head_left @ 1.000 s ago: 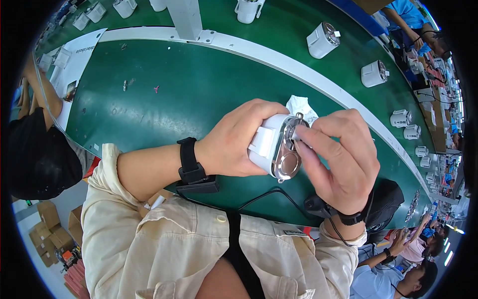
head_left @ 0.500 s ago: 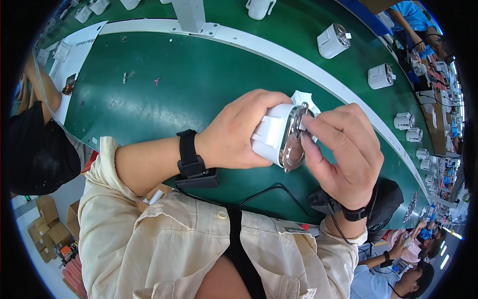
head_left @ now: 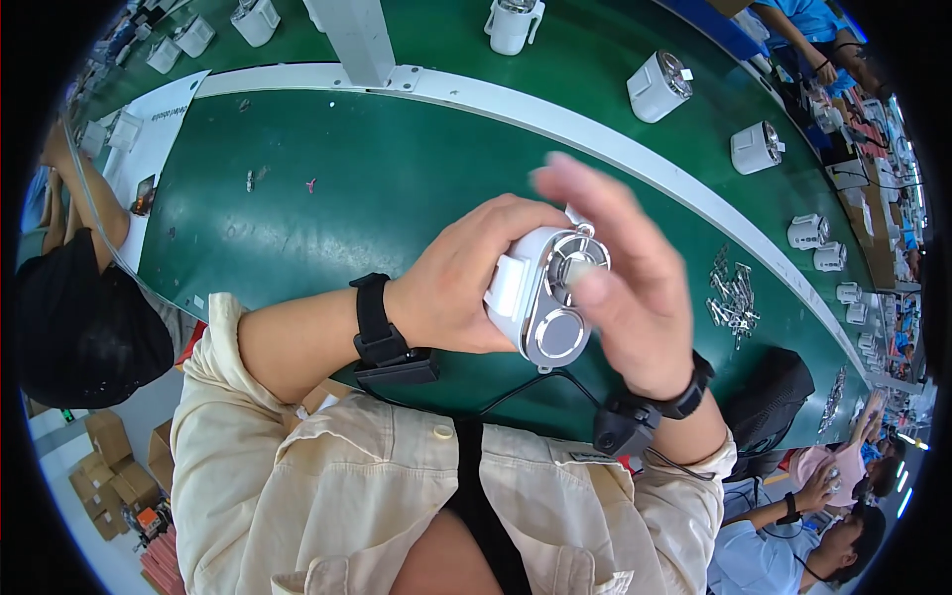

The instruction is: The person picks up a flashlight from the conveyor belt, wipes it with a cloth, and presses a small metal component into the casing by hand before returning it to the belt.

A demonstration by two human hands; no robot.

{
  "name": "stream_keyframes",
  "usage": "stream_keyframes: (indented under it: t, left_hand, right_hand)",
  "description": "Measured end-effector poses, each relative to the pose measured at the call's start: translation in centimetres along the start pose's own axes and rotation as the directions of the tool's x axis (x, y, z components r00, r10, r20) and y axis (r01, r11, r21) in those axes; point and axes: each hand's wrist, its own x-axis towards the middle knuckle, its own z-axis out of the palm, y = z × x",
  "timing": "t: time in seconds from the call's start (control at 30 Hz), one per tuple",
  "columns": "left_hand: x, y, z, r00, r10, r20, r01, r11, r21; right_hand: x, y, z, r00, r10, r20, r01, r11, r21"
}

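My left hand (head_left: 466, 283) grips a white boxy appliance part (head_left: 535, 293) with a shiny metal face that shows two round recesses. It is held above the green table (head_left: 327, 198), metal face turned toward my right. My right hand (head_left: 620, 288) is in front of that face, fingers spread and blurred; a fingertip touches the upper round recess. Both wrists wear black straps with cables. A bit of white paper or plastic peeks out behind the part.
A white rail (head_left: 555, 114) separates my table from a green conveyor carrying several white units, such as one (head_left: 659, 86) at the top right. A pile of small metal pieces (head_left: 732, 297) lies to the right. Other people sit at left (head_left: 79, 317) and lower right (head_left: 833, 516).
My right hand has let go of its pinch on the metal face and opened, its fingers lifting upward. The part stays in my left hand, now showing its full metal face.
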Motion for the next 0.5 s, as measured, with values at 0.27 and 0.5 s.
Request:
stream_keyframes:
  t: [0.27,0.5]
  left_hand:
    - [0.6,-0.1,0.3,0.998,0.060,-0.020,-0.055,0.983,0.177]
    - [0.3,0.0,0.6,0.999,0.005,0.040,-0.012,0.985,0.173]
  right_hand:
    - [0.4,0.6,-0.8,0.974,0.151,0.168,-0.195,0.936,0.292]
    - [0.6,0.4,-1.4,0.950,0.164,0.267,-0.239,0.930,0.280]
